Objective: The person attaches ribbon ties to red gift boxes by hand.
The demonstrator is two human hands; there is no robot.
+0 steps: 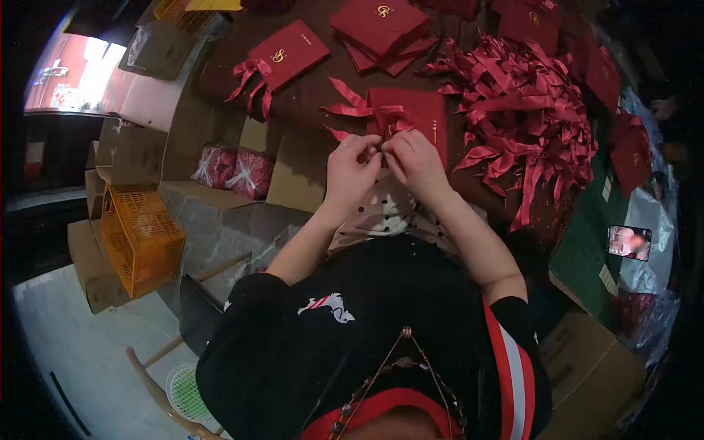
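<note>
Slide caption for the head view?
Left hand and right hand meet at a flat red item beside heaped red ribbons.

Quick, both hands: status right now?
Left hand: pinched closed by the red ribbon; exact hold hidden.
Right hand: pinched closed beside it; exact hold can't be told.

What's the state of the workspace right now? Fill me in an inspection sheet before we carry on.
Surface: dark brown-red covered table, largely covered on the right.
Job's things: red item with gold marks in front of the person; red ribbon across it.
Clutter: big tangled ribbon heap to the right; stack of red items at the far side.
Hands: left hand and right hand meet at the near edge of the item, fingers bent; what they pinch is hidden.
Cables: nothing seen.
Surroundings: orange crate at left, lit phone at right.
</note>
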